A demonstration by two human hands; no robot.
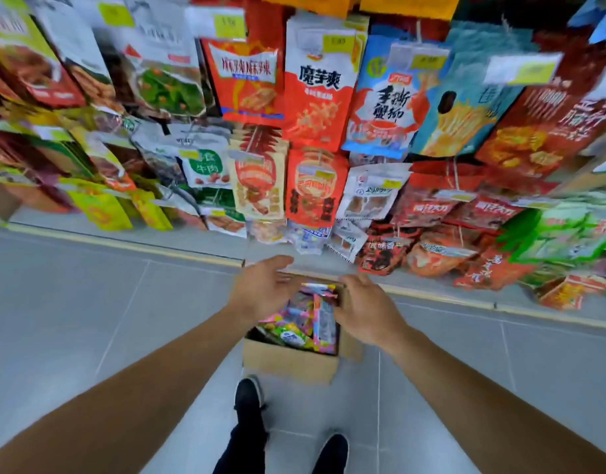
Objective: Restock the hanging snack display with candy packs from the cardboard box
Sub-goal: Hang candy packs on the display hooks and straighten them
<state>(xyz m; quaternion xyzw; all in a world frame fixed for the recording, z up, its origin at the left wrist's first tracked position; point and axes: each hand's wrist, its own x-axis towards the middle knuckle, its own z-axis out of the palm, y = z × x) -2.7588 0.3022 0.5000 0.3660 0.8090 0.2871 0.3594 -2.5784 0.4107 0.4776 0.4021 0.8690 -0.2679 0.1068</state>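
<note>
Two black shoes (288, 436) stand on the grey tile floor (89, 319), below the hands. A yellow line (123, 246) runs along the floor, left of the hands.

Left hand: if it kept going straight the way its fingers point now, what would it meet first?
Probably the candy packs in the cardboard box. The left hand reaches forward and down over the box's far side, fingers relaxed. Depth is unclear; it might pass over to the floor.
</note>
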